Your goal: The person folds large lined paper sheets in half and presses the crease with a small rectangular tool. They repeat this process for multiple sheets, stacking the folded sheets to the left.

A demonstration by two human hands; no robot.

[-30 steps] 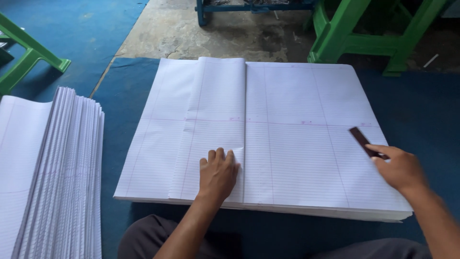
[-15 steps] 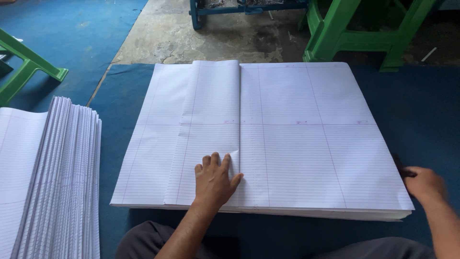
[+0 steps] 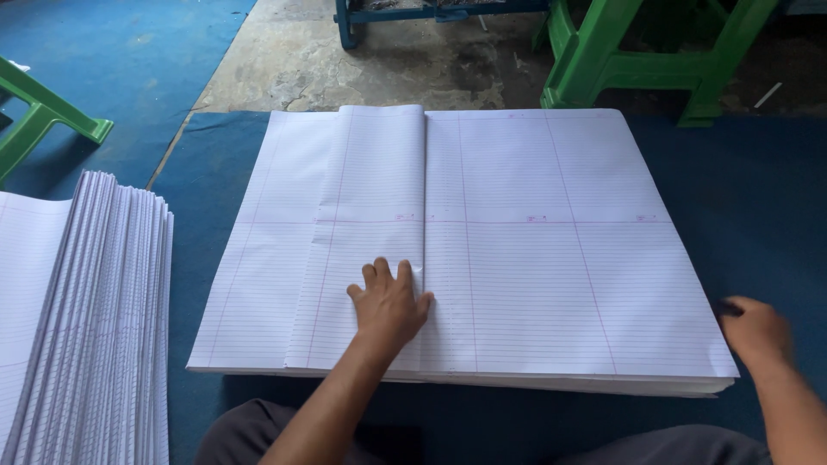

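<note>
We press our flat, open left hand on the folded sheet atop the big white lined paper stack on the blue mat, while our right hand, curled round something small and dark, must next, we think, rub the fold flat.
</note>
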